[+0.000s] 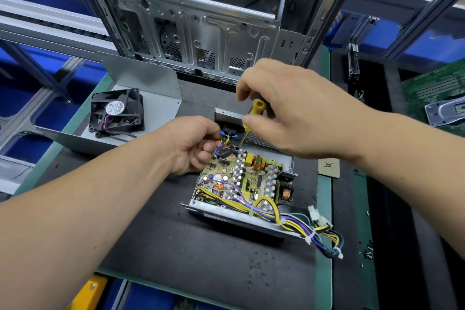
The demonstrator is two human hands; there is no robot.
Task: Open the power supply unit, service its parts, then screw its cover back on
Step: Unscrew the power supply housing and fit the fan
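Note:
The power supply unit (241,220) lies open on the black mat, its circuit board (247,178) with coils, heat sinks and yellow wires exposed. My right hand (299,111) grips a yellow-handled screwdriver (254,114), whose tip points down at the board's far left corner. My left hand (193,143) holds the blue wires (222,143) at that same corner. The removed metal cover (141,98) stands at the back left with the black fan (117,112) resting in it.
An empty computer case (196,33) stands upright behind the mat. A small chip (328,168) lies right of the unit. The unit's cable bundle with white connectors (319,224) trails to the front right. Loose screws (367,251) and a green board (437,90) sit farther right.

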